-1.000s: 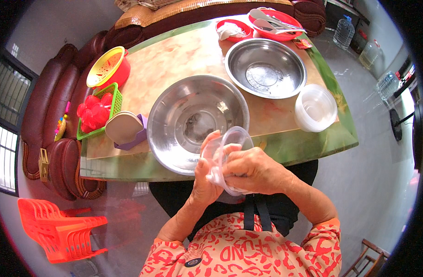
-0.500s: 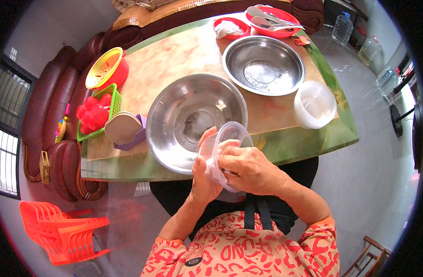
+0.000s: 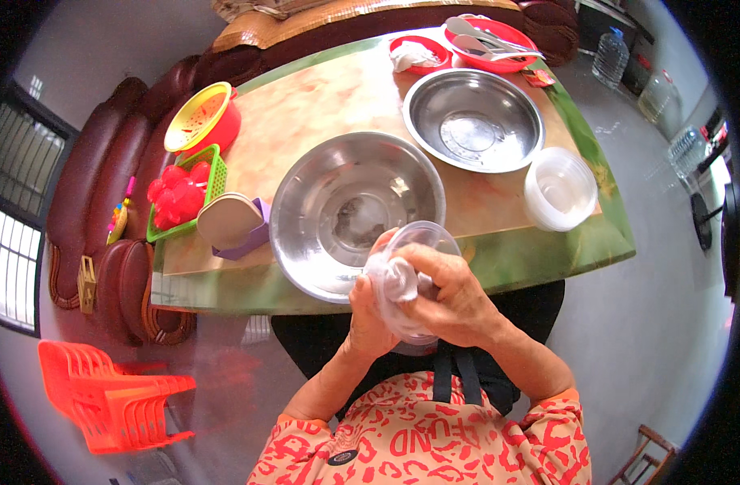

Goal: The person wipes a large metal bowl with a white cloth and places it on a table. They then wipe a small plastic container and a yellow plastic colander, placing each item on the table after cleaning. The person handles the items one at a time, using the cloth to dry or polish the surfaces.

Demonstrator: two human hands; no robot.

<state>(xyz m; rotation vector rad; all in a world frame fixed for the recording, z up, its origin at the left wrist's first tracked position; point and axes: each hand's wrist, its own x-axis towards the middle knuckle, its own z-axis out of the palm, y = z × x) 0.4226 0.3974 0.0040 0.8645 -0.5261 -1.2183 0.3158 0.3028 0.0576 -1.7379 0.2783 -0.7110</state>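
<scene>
Fingers of your right hand (image 3: 452, 295) are pinching a white wad (image 3: 399, 280) inside a clear tub (image 3: 393, 317).
Fingers of your left hand (image 3: 370, 319) are curling around the tub from outside, holding it tilted, its mouth facing your right hand (the wad is showing too blurrily to tell cloth from paper). The tub is hanging at the near edge of the bench (image 3: 293, 105), on your side of the deep steel basin (image 3: 301, 202); whether they are touching, you cannot tell. Rightward, nested tubs (image 3: 561, 198) are standing just beside a shallower steel basin (image 3: 435, 113). Leftward, a purple holder (image 3: 250, 242) is standing by the deep basin, near a green basket (image 3: 216, 174) carrying red pieces (image 3: 178, 196). Farther off, a red basin (image 3: 517, 36) is holding long-handled spoons (image 3: 471, 31).
</scene>
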